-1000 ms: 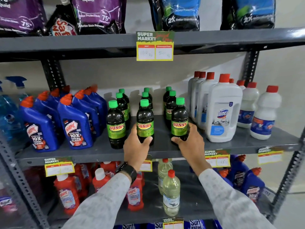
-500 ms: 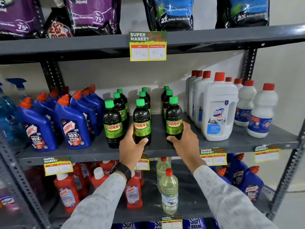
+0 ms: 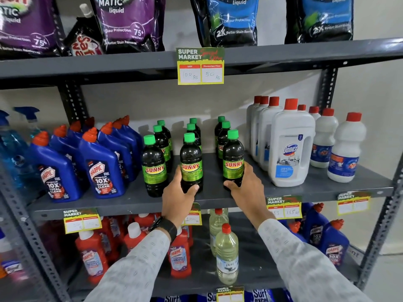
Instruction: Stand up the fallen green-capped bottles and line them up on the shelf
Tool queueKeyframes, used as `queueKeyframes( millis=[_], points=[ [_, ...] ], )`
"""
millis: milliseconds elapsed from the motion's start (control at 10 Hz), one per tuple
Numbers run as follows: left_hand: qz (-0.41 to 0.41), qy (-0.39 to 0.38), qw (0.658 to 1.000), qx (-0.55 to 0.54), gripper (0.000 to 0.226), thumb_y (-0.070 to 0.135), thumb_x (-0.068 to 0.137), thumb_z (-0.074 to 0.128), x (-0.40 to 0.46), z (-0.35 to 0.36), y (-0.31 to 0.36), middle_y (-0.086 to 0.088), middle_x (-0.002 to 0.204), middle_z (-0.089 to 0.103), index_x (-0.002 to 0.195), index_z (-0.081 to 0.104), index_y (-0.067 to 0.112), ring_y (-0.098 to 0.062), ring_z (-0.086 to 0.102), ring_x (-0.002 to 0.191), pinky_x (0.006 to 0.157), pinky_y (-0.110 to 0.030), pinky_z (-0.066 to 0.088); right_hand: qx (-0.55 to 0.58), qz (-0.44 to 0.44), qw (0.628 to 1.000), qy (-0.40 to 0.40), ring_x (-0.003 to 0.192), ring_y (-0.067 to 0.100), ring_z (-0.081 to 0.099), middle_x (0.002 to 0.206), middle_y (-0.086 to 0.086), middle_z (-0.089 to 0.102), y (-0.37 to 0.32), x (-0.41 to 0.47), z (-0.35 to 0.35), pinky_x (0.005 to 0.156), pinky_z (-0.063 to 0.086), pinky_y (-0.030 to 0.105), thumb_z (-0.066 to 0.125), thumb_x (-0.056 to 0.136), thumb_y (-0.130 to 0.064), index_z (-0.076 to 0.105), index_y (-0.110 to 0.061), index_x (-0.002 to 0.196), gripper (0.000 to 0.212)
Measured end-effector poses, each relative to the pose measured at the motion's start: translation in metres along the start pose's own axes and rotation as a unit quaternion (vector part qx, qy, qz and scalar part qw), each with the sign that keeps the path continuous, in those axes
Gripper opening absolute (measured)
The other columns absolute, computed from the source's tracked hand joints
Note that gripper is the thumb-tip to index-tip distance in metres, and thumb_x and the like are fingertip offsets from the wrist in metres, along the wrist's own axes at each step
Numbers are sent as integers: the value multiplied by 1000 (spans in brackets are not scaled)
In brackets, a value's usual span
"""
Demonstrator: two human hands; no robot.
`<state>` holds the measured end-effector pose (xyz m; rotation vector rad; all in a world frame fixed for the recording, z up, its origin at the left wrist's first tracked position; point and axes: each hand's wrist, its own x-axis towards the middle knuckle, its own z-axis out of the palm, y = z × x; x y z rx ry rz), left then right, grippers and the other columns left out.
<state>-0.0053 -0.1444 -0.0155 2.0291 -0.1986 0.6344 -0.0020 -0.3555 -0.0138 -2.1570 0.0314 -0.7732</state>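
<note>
Several dark green-capped Sunny bottles stand upright in three rows on the grey middle shelf [image 3: 218,199]. My left hand [image 3: 177,198] grips the base of the front middle bottle [image 3: 191,161]. My right hand [image 3: 246,189] grips the base of the front right bottle [image 3: 233,159]. The front left bottle [image 3: 153,166] stands free beside them. Behind each front bottle stand two more, partly hidden. None lies on its side.
Blue Harpic bottles [image 3: 100,164] crowd the shelf's left; white Domex jugs [image 3: 291,147] and red-capped white bottles [image 3: 344,149] stand on the right. Detergent pouches [image 3: 128,22] fill the shelf above. Red bottles and clear bottles [image 3: 226,256] stand below. Price tags [image 3: 200,66] hang on the shelf edges.
Both hands stay on the same two front bottles. The middle and right bottles sit slightly further back and apart; the view has shifted a little.
</note>
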Motion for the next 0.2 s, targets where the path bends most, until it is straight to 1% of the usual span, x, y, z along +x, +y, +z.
queueKeyframes(
  millis=[100,200],
  points=[
    [-7,1,1000,18,85,28,90,71,-5,-4,2,1,139,62,160,23,22,-8,55,124,107,-30,44,-3,-5,1000,-15,126,25,58,135,1,63,-1,-2,0,96,43,39,84,83,-37,38,-22,148,81],
    [66,80,992,70,76,37,94,64,-7,-17,26,-3,119,71,159,26,20,-9,65,102,84,-22,47,-19,-2,1000,-10,145,30,41,160,7,43,-17,-2,-17,113,37,49,80,81,-60,15,-17,163,113]
  ],
)
